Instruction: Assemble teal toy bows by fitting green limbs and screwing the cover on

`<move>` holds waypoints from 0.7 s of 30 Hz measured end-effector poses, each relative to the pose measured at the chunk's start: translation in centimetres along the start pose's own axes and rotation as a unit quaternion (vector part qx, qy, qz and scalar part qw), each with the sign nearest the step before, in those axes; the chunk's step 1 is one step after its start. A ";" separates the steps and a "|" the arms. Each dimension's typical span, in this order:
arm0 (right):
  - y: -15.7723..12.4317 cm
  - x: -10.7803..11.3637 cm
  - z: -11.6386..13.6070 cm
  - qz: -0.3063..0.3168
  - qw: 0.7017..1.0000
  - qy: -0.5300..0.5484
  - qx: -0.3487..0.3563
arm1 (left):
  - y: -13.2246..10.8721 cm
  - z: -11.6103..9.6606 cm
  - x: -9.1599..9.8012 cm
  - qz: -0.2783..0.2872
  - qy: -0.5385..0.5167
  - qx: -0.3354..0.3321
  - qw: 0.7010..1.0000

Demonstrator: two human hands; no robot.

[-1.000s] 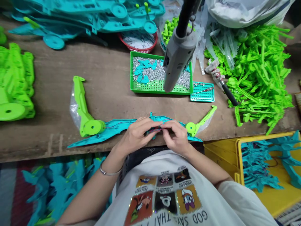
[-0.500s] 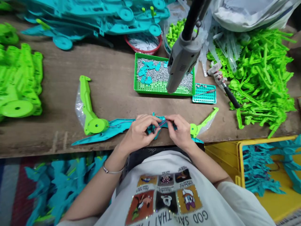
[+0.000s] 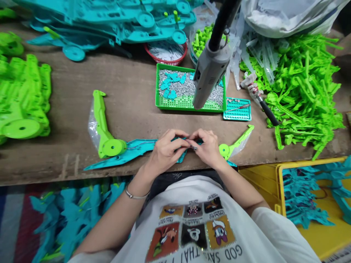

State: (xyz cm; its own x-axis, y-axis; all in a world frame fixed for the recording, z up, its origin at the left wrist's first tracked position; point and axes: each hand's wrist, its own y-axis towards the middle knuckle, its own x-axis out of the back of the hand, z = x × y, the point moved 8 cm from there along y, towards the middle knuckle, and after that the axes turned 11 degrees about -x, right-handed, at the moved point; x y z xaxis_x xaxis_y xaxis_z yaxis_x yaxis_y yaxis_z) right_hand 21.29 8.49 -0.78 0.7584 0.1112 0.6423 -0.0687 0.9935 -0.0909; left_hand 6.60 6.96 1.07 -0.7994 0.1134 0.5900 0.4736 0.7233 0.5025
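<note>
A long teal plastic piece (image 3: 141,145) lies across the table's near edge, with a thin wire running along its left part. A lime-green jointed leg (image 3: 112,147) is attached at its left end and a smaller green leg (image 3: 225,150) at its right. Over its middle, my left hand (image 3: 170,148) has thumb and forefinger pinched together. My right hand (image 3: 206,148) meets it fingertip to fingertip, also pinching. The thin reddish wire between them is now mostly covered by the fingers. A small dark, shiny item shows by the right fingers; I cannot tell what it is.
A green tray (image 3: 189,108) of screws and teal pieces stands ahead, beside a small teal tray (image 3: 237,115) with a screwdriver. A grey tool (image 3: 210,73) hangs over it. Green parts (image 3: 304,95) heap at right; stacked teal parts (image 3: 109,25) lie behind. A yellow crate (image 3: 260,182) sits below right.
My fingertips have come together, covering the reddish wire that was stretched between them. My right hand has shifted slightly left. The teal piece has stayed in place.
</note>
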 end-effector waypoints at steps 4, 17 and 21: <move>0.4 -0.2 -0.6 0.058 0.997 0.039 -0.012 | -0.3 0.4 -0.4 -0.014 -0.018 0.015 1.000; -2.6 0.2 0.5 0.008 0.999 -0.036 -0.015 | -0.7 1.1 -0.2 -0.079 0.044 0.144 0.985; -2.1 -0.1 -0.2 -0.014 0.998 -0.059 -0.035 | -0.9 0.6 -0.2 -0.058 0.033 0.134 0.989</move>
State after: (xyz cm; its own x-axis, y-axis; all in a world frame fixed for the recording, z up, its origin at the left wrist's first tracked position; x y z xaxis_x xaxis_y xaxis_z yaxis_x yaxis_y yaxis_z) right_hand 21.52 6.39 -0.77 0.6779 0.0902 0.7296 -0.0012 0.9926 -0.1217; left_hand 6.08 6.69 0.13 -0.8121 -0.0194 0.5832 0.2583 0.8843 0.3890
